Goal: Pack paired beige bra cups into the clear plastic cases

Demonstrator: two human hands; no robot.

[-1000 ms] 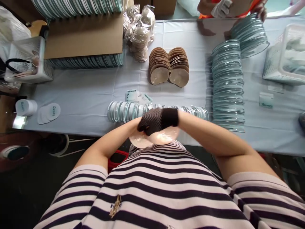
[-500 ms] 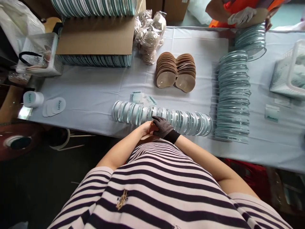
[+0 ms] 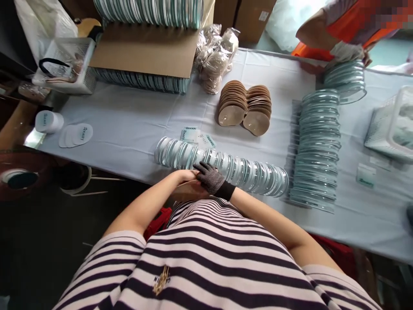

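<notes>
Close to my body, at the table's front edge, my two hands meet. My left hand (image 3: 187, 175) is bare, with its fingers closed and partly covered by the right. A black dotted glove covers my right hand (image 3: 210, 177), whose fingers reach over the left fingertips. Below them a smooth tan piece (image 3: 187, 190) shows in part, resembling the stacked bra cups; both hands appear closed on it. Just beyond lies a long row of clear plastic shells (image 3: 238, 168) with white inserts. A stack of tan adhesive bra cups (image 3: 231, 115) rests farther back, near printed cards (image 3: 190, 134).
Clear shells (image 3: 319, 150) form another row at right, with a white basket (image 3: 383, 129) beyond. A co-worker's gloved hand (image 3: 346, 51) touches more shells. Bagged cups (image 3: 216, 60), a cardboard sheet (image 3: 145, 49), a left basket (image 3: 88, 79) and round white cards (image 3: 82, 134) surround the workspace.
My hands have shifted slightly left and down with the tan piece, more of which now shows. The camera view has tilted. The co-worker's gloved hand has come down against the shells.
</notes>
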